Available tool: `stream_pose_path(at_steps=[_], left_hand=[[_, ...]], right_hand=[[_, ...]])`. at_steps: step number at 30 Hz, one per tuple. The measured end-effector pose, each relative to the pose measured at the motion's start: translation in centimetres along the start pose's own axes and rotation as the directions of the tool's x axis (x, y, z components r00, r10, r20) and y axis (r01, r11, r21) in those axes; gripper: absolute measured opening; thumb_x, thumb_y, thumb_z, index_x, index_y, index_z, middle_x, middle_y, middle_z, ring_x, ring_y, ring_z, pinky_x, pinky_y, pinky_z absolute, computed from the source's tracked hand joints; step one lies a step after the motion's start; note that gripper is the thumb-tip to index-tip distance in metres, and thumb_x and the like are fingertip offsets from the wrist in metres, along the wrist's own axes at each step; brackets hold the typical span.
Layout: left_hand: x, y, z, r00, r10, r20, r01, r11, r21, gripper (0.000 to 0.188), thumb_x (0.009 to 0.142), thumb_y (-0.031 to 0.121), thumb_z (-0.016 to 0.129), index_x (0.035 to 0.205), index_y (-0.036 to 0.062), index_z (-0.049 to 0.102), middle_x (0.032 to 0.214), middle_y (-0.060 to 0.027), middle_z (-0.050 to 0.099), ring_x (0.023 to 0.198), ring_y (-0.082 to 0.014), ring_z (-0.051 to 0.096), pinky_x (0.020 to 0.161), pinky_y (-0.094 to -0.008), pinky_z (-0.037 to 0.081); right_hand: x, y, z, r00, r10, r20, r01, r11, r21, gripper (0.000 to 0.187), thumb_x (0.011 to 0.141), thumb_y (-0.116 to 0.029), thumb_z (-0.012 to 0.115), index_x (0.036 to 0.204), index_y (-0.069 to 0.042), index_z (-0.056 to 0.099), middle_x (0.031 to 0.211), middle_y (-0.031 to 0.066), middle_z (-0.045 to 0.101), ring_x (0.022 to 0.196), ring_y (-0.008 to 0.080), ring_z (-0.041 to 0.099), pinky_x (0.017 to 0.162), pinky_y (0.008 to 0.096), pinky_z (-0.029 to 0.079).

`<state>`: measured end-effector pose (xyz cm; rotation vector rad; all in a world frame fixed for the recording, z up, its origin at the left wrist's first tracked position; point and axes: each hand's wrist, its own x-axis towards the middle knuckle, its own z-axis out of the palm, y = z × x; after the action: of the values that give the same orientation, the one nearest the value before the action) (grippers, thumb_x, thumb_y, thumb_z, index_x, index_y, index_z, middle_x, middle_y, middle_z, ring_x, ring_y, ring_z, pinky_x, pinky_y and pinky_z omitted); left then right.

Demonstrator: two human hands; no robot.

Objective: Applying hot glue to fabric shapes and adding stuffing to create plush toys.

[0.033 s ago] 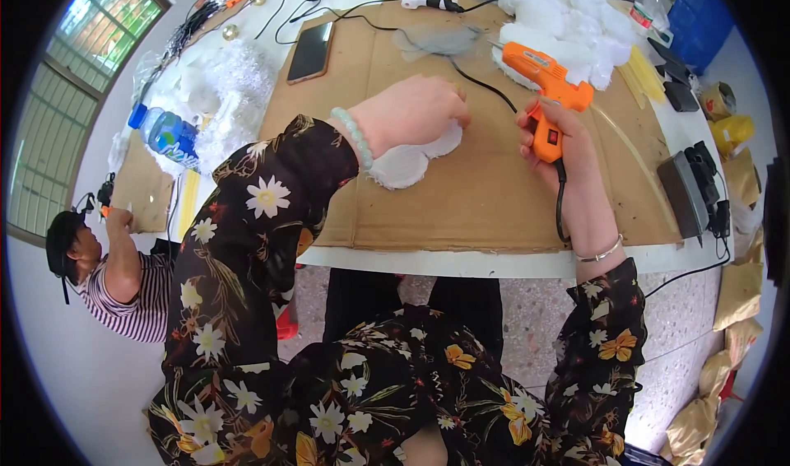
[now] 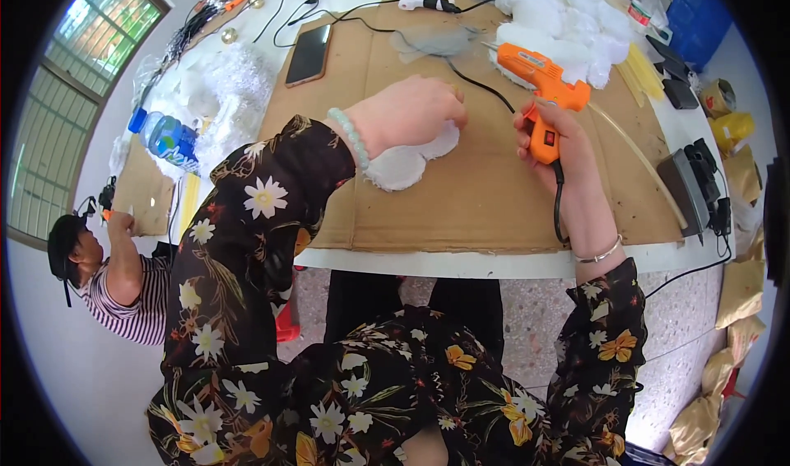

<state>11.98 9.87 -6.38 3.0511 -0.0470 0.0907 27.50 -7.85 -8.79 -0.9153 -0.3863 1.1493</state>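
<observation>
My right hand (image 2: 561,132) is wrapped round the handle of an orange glue gun (image 2: 539,71), whose nozzle points up and left. A black cord runs from the bottom of its grip. Over a flat white fluffy piece (image 2: 399,168) with a rounded, lobed outline, my left hand (image 2: 415,114) bends downward with its fingers curled together at the piece's far edge. The fingertips are hidden, so whatever they pinch does not show. Underneath lies a brown cardboard sheet (image 2: 494,211). Some distance separates the nozzle from my left hand.
White fluffy stuffing (image 2: 564,21) is heaped at the far right. A phone (image 2: 310,54), another glue gun (image 2: 428,2) and cords lie farther back. Left stand a bottle (image 2: 169,137) and shiny white tinsel (image 2: 234,83). Glue sticks (image 2: 638,75) and a black adapter (image 2: 687,190) are right. Two people sit nearby.
</observation>
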Motion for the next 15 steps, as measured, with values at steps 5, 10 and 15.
stream_pose_path(at_steps=[5, 10, 15], left_hand=[[0.8, -0.2, -0.2, 0.998, 0.05, -0.031, -0.05, 0.999, 0.017, 0.027, 0.071, -0.002, 0.053, 0.088, 0.0119, 0.069, 0.087, -0.0046, 0.064, 0.092, -0.0271, 0.058, 0.08, -0.0392, 0.047], [0.4, -0.8, -0.3, 0.99, 0.13, -0.061, -0.131, 0.991, -0.015, 0.028, 0.068, -0.008, 0.052, 0.083, 0.0091, 0.067, 0.086, -0.0037, 0.062, 0.089, -0.0261, 0.056, 0.078, -0.0377, 0.046], [-0.3, -0.7, -0.2, 0.973, 0.192, -0.131, -0.2, 0.979, -0.045, 0.024, 0.067, -0.008, 0.054, 0.08, 0.0077, 0.066, 0.089, -0.0025, 0.064, 0.095, -0.0255, 0.057, 0.084, -0.0378, 0.045]], right_hand=[[-0.6, -0.2, 0.4, 1.0, 0.01, 0.005, -0.009, 0.995, -0.097, 0.019, 0.091, -0.024, 0.054, 0.095, -0.005, 0.055, 0.082, 0.0065, 0.06, 0.062, 0.0118, 0.055, 0.055, 0.0256, 0.048], [-0.5, 0.1, 0.2, 0.998, 0.024, 0.056, -0.013, 0.981, -0.191, 0.022, 0.092, -0.026, 0.054, 0.092, -0.005, 0.056, 0.08, 0.0054, 0.061, 0.061, 0.0105, 0.055, 0.053, 0.0247, 0.048], [-0.4, 0.4, 0.1, 0.998, 0.021, 0.062, -0.007, 0.978, -0.209, 0.023, 0.092, -0.027, 0.054, 0.09, -0.005, 0.057, 0.078, 0.005, 0.06, 0.06, 0.0103, 0.056, 0.052, 0.0245, 0.048]])
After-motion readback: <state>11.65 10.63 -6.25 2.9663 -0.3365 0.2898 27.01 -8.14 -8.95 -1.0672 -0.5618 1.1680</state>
